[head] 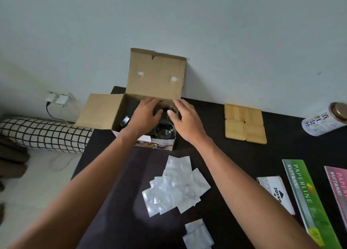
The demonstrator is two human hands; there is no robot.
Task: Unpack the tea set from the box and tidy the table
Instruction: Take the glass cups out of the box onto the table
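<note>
An open cardboard box point(120, 115) stood at the far left of the black table point(216, 136), against the wall, its lid flap upright and a side flap folded out to the left. Both arms reached into it from the near edge. The left hand point(145, 113) lay over the box's opening with fingers curled down among the dark contents; whether it gripped anything could not be told. The right hand point(185, 118) hovered just beside it with fingers loosely spread and the thumb pointing toward the left hand, closed on nothing visible. Below and between the hands a clear glass piece point(165, 130) of the tea set sat inside the box, at its near right end.

To the right of the box lay four wooden coasters point(245, 124) set in a square, touching. Farther right a white tin point(323, 122) lay tilted. Near the person, silver foil sachets point(176, 186) lay scattered in an overlapping heap, with green point(306, 198) and pink point(338, 185) receipt books at the near right.
</note>
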